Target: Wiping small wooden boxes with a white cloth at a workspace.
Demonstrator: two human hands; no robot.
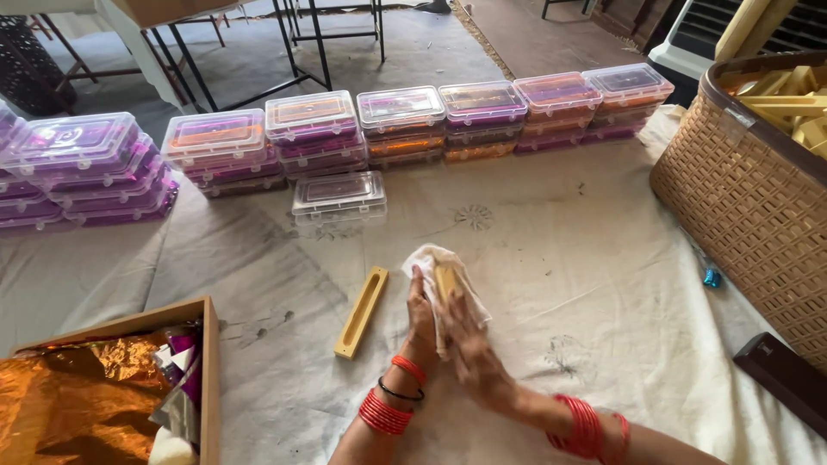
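My left hand (421,320) and my right hand (468,349) press together around a white cloth (428,257) wrapped about a small yellow piece (444,277), whose top end pokes out of the cloth. Both wrists wear red bangles. A long yellow tray-like stick holder (363,311) lies on the sheet just left of my left hand, untouched.
Stacks of clear-lidded plastic boxes (401,120) with purple and orange contents line the far side; one empty clear box (338,196) sits in front. A woven basket (741,202) of yellow pieces stands right. A wooden box (209,370) with foil wrappers sits lower left, and a dark box (780,375) lower right.
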